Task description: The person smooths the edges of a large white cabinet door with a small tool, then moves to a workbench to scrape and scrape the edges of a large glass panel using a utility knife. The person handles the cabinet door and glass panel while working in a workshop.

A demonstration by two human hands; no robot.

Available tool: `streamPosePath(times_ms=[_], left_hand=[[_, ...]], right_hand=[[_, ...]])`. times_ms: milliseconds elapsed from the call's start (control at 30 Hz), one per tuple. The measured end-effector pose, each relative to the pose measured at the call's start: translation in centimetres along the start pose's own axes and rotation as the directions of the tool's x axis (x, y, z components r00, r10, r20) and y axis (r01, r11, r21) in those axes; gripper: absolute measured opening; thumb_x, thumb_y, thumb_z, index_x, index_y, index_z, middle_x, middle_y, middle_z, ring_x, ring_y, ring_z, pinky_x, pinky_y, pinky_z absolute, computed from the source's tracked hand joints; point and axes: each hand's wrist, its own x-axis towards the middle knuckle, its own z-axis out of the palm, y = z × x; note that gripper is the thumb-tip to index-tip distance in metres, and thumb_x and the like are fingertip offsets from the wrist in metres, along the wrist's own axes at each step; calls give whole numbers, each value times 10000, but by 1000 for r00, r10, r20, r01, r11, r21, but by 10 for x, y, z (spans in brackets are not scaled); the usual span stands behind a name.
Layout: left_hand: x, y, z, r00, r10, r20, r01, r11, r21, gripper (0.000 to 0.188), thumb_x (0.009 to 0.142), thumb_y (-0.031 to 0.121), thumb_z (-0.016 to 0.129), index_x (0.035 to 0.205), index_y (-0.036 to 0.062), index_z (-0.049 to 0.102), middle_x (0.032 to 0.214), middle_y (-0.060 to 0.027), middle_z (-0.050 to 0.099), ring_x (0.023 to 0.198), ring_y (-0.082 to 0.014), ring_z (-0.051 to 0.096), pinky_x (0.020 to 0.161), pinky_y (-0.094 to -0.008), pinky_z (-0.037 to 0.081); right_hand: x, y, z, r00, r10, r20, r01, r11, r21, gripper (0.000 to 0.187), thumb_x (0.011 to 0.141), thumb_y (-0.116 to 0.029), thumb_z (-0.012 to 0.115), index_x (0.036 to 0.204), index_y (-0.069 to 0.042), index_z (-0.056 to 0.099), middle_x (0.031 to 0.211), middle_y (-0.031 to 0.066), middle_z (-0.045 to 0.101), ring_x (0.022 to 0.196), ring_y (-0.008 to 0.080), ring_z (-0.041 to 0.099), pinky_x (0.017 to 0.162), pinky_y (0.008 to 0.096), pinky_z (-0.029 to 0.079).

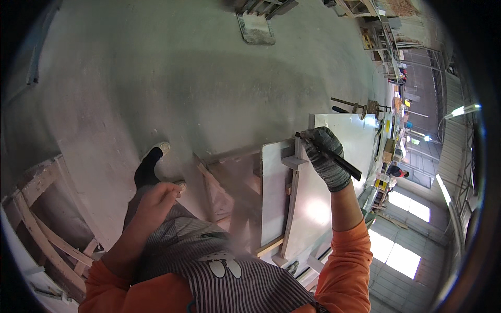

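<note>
The step in hand appeared to be close work with a slim black tool [342, 164] at the edge of a glossy pale panel [313, 203], on the person's right. The gloved right hand [324, 156] had its grip closed around the tool, one end pointing to the panel's edge and the other sticking out past the glove; whether it was a marker, a blade or something else could not be told. The left hand [159, 197] was bare and hung over the lap, well apart from the panel, its fingers curled in toward the thumb; whether that grip held anything small could not be told. The next move seemed to call for a steady wrist and the tool's end kept true to the edge. What might have hampered it was a small block [295, 163] just beside the glove, on a narrow bar [290, 208] along the panel's near side, and a long-barred clamp [348, 103] past the far corner. A wooden frame [50, 245] stood on the floor [209, 83] to the left, and another person [399, 171] showed far off to the right.
</note>
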Motion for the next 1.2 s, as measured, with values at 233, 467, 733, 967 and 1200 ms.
streamPosePath(times_ms=[233, 467, 733, 967, 1200], left_hand=[[-5, -10, 3, 1000, -9, -20, 9, 1000, 11, 186, 1011, 95, 489, 1125, 4, 603, 975, -58, 638, 858, -104, 566, 806, -262, 479], [-9, -19, -1, 999, 11, -35, -12, 999, -36, 199, 996, 109, 526, 1146, 7, 609, 968, -39, 633, 856, -87, 559, 784, -244, 472], [-10, -22, -2, 998, 32, -49, -32, 999, -6, 177, 1006, 90, 502, 1126, 11, 606, 964, -44, 632, 839, -97, 559, 792, -248, 473], [-3, -24, 2, 995, 98, -28, -98, 995, 8, 187, 1015, 110, 501, 1134, 7, 602, 982, -50, 634, 874, -105, 571, 808, -256, 476], [-6, -21, -2, 998, -48, -51, 47, 999, -13, 189, 1015, 103, 496, 1142, 9, 599, 994, -46, 635, 873, -101, 567, 815, -254, 471]], right_hand=[[-5, -4, -9, 990, -29, 139, 52, 985, -167, 174, 836, 39, 674, 997, -25, 687, 919, 112, 671, 826, 261, 663, 734, 319, 542], [-1, -6, -11, 988, -27, 154, 49, 989, -143, 105, 857, -16, 666, 958, -30, 691, 876, 128, 671, 806, 299, 650, 728, 359, 540], [-3, -5, -8, 998, 66, 15, -67, 997, 44, 128, 880, -13, 664, 998, -39, 706, 889, 105, 667, 814, 248, 652, 728, 312, 531], [-6, 1, -5, 995, -6, 95, 15, 996, -85, 151, 840, -4, 666, 982, -39, 704, 907, 124, 665, 826, 295, 650, 734, 356, 536], [-8, 3, -8, 981, -11, 196, 32, 994, -103, 93, 832, -33, 675, 925, -31, 671, 890, 124, 658, 834, 313, 640, 740, 377, 536]])
